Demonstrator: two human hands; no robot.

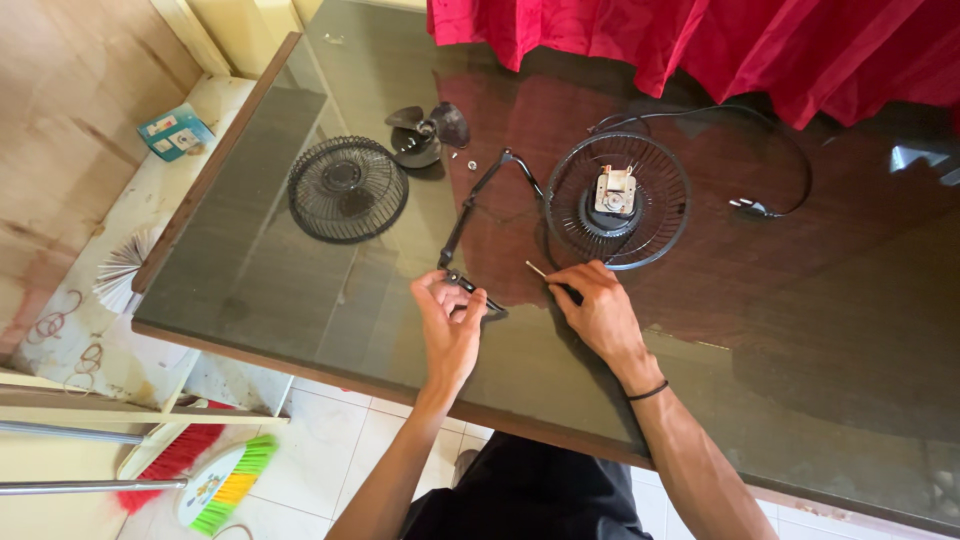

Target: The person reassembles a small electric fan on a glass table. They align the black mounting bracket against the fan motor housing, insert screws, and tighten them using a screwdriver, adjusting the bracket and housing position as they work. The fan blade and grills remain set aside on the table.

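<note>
A glossy glass table [300,290] is seen over pale floor tiles, red cloth [760,45] along its far edge. Near the front edge, a thin black band [470,215] is pinched by the left hand [450,325]; a slim screwdriver [548,277] is gripped by the right hand [600,310] beside a round wire cage [618,200].

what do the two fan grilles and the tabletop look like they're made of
Front grille and rear grille: thin dark wire, probably painted or coated metal, judging by the fine spokes. Tabletop: glass sheet over dark wood, glossy, mirroring the red cloth. Fan blade: looks like moulded dark plastic.
</note>
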